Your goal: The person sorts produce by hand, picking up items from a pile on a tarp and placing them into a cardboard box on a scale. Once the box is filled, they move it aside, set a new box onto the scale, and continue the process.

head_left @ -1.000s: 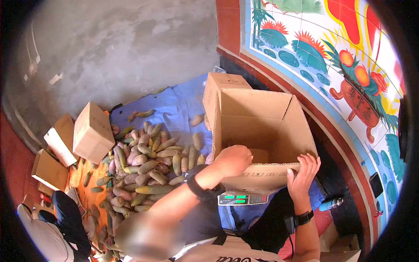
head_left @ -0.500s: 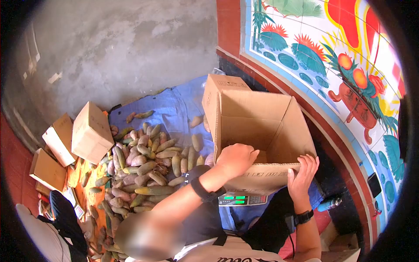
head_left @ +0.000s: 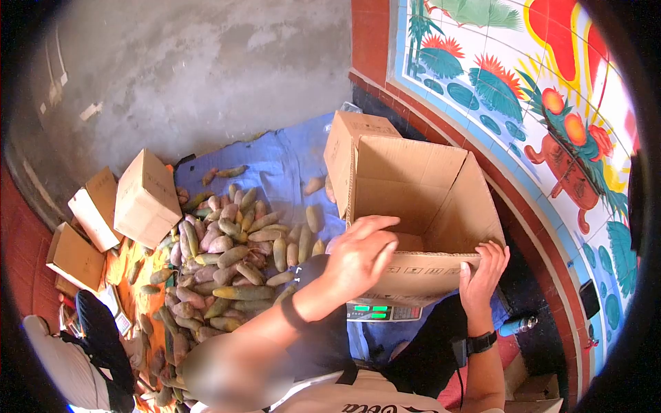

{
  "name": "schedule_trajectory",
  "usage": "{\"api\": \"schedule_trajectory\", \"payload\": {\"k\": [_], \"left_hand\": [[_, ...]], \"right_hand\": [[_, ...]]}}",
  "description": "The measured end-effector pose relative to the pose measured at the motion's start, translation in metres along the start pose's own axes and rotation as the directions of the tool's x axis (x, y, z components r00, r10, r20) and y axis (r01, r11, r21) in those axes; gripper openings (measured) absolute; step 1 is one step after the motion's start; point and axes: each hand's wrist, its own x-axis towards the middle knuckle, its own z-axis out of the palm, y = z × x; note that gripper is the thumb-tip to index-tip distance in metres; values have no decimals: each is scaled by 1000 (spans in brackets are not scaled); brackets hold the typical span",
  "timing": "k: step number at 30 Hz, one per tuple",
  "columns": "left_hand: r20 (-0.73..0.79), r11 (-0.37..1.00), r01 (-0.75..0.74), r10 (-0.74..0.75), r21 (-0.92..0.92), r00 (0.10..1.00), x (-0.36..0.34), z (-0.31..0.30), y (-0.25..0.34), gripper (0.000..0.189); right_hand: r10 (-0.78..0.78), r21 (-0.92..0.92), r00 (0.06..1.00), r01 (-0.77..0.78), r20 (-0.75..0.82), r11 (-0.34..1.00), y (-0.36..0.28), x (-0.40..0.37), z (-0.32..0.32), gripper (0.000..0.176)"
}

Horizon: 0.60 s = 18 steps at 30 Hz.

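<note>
A large open cardboard box (head_left: 427, 275) stands in front of me on a scale (head_left: 382, 312) with lit green displays, its flaps up or folded out of sight. My right hand (head_left: 482, 275) grips the near right corner of its rim, the thumb on the outer wall. At the near left corner is my left hand (head_left: 359, 256), its fingers apart and partly extended over the rim, with nothing visible in it. The bare inside walls and part of the floor show in the box.
A pile of long green and purplish root vegetables (head_left: 231, 258) lies left on a blue sheet (head_left: 275, 165). Another carton (head_left: 342, 138) stands behind the box. Several cartons (head_left: 147, 199) line the left wall. Another person's leg (head_left: 103, 344) is lower left; a blue bottle (head_left: 518, 325) lies right.
My left hand has drawn back toward me and left from over the box's near rim, and its fingers have spread. My right hand keeps its grip. The view has shifted slightly.
</note>
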Motion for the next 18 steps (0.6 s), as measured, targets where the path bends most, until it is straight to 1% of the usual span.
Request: {"api": "schedule_trajectory", "payload": {"k": [2,3,4,5,6,7,9,10,11,12,13,14,16,17,18], "left_hand": [[-46,994,45,-41,97,998,-19,-21,-4,8],[-77,986,137,-130,94,989,-32,-31,-8,9],[-110,969,230,-219,93,970,-45,-41,-14,10],[-116,954,266,-252,136,961,-58,-53,-21,14],[-140,916,348,-325,199,935,-77,-62,-37,17],[-231,882,448,-410,147,882,-94,-69,-46,18],[-252,774,593,-541,225,802,-139,-88,-70,19],[-279,702,656,-594,278,755,-166,-94,-85,18],[-318,662,688,-611,298,725,-191,-101,-95,17],[-347,553,796,-717,245,605,-214,-107,-100,17],[-329,485,816,-751,314,573,-241,-113,-108,19],[-343,449,822,-756,350,558,-277,-116,-121,23],[-330,202,899,-881,388,340,-318,-121,-124,26],[-328,191,903,-886,386,328,-336,-122,-123,26],[-277,84,902,-936,423,217,-354,-122,-121,28]], "right_hand": [[-5,-15,1000,5,-12,1000,2,-2,1,39],[-7,-6,1000,7,7,1000,2,-3,1,39],[-20,-19,1000,20,-8,1000,3,-3,2,38],[-34,-30,999,34,-18,999,4,-3,3,38],[-44,-17,999,44,11,999,4,-3,3,38],[-45,-37,999,45,-5,998,4,-3,4,38],[-70,-72,997,67,-27,995,8,-4,8,38],[-80,-58,997,80,-1,995,10,-4,9,38],[-81,-79,997,80,-16,994,11,-4,11,37],[-82,-103,996,78,-33,992,11,-4,12,37],[-85,-111,996,81,-32,991,12,-4,13,36],[-92,-104,996,89,-20,991,14,-5,14,36],[-97,-115,994,91,-41,989,16,-5,15,36],[-118,-118,992,111,-53,987,16,-5,15,36],[-122,-115,992,117,-39,986,17,-5,14,36]]}}
